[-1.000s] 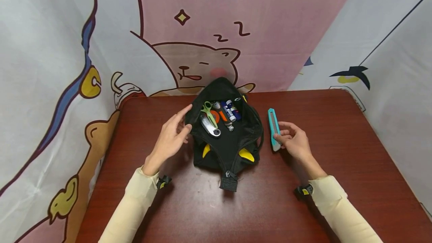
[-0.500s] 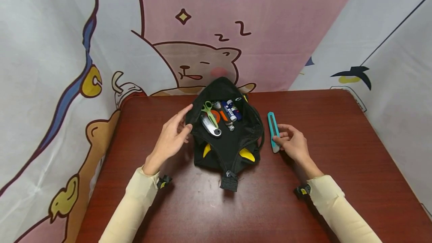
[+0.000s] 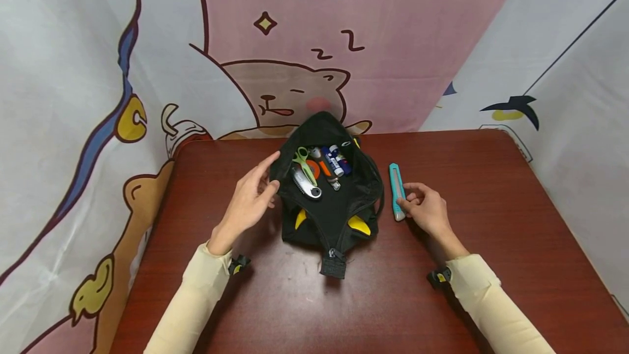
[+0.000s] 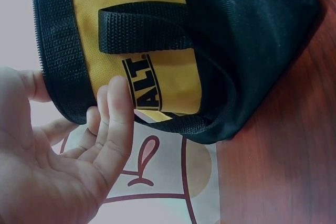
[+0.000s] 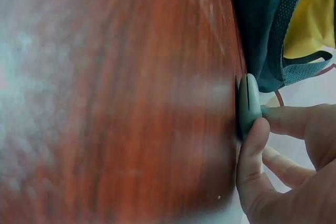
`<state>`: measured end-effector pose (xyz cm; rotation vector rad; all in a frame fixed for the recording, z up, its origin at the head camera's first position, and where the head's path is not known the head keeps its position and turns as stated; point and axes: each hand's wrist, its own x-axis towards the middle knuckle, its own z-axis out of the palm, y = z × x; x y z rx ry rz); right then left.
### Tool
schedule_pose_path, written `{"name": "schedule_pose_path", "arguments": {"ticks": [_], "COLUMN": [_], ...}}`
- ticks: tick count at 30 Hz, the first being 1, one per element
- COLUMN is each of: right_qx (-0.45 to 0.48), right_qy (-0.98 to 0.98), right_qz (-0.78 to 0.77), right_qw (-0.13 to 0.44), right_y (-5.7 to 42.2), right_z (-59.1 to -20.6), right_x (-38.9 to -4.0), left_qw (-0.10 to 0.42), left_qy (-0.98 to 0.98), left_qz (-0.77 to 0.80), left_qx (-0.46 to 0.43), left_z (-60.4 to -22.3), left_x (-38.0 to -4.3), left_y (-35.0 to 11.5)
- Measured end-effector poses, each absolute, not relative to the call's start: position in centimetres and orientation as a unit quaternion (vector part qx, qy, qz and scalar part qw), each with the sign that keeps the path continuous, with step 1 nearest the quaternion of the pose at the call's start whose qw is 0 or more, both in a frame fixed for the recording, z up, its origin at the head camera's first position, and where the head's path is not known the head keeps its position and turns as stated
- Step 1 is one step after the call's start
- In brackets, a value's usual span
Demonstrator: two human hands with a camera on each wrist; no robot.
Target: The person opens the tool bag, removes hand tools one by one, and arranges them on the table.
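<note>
A black tool bag point(image 3: 336, 206) stands unzipped on the table, its mouth spread wide. My left hand point(image 3: 248, 198) holds the left rim, thumb at the zip edge and fingers against the yellow side panel point(image 4: 173, 82). To the right of the bag, my right hand point(image 3: 427, 206) pinches a teal utility knife point(image 3: 396, 187) by its near end, low over the tabletop. In the right wrist view the knife point(image 5: 250, 103) is close to the wood; whether it touches is unclear. Inside the bag lie green-handled scissors point(image 3: 306, 164), a silver-white cutter point(image 3: 307, 183) and glue sticks point(image 3: 336, 161).
Also in the bag are an orange ring point(image 3: 314, 169) and an orange-and-grey tool point(image 3: 324, 165). The reddish-brown table point(image 3: 491, 206) meets a cartoon-printed cloth point(image 3: 393, 15) at its back edge. A black strap tab point(image 3: 333, 268) sticks out at the bag's near end.
My right hand has brought the utility knife slightly nearer and lower toward the tabletop, then stayed almost still. My left hand and the bag keep their places.
</note>
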<state>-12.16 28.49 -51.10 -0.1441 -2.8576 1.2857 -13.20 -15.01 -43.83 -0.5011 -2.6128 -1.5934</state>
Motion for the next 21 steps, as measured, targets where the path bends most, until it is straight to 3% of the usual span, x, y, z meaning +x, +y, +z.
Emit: {"name": "schedule_pose_path", "arguments": {"ticks": [21], "right_qx": [-0.047], "right_qy": [-0.906], "right_qz": [0.42], "right_qw": [0.017], "right_y": [28.95], "right_z": [-50.96], "right_x": [-11.96], "left_qw": [0.02], "left_qy": [-0.841], "left_qz": [-0.515], "left_qx": [-0.161], "left_z": [-44.07], "left_x": [-13.13], "left_y": [-15.13]}}
